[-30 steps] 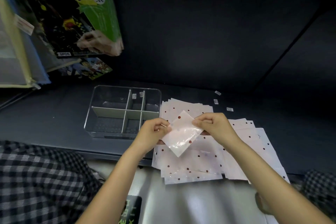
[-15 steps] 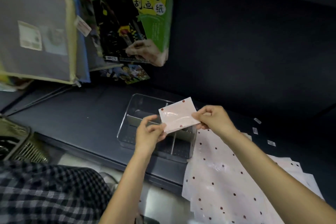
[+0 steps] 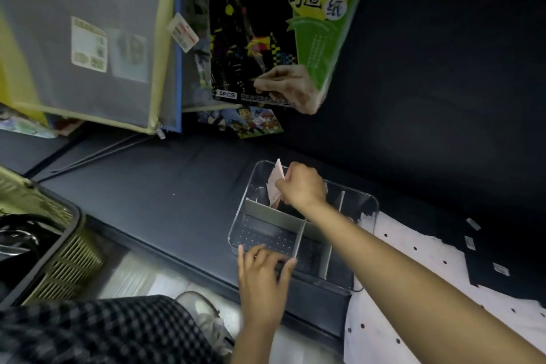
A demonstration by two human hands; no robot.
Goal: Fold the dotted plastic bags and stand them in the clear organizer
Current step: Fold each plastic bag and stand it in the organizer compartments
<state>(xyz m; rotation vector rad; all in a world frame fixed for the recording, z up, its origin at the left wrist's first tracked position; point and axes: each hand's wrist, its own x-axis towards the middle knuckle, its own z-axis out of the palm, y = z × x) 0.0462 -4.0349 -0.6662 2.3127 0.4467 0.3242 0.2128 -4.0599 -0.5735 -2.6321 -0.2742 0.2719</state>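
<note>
- Your right hand (image 3: 301,185): fingers pinch 1 folded dotted bag (image 3: 276,183), held upright in the clear organizer's (image 3: 373,207) far-left compartment.
- Your left hand (image 3: 263,273): fingers spread, resting on the organizer's near rim.
- Unfolded dotted bags (image 3: 413,289): piled just right of the organizer.

A dark shelf (image 3: 165,195) runs below a dark back wall (image 3: 443,83). Zip pouches (image 3: 88,47) and a green packet (image 3: 283,23) hang at the upper left. A green basket (image 3: 56,248) stands at the left, with pale floor (image 3: 141,278) beside it.
</note>
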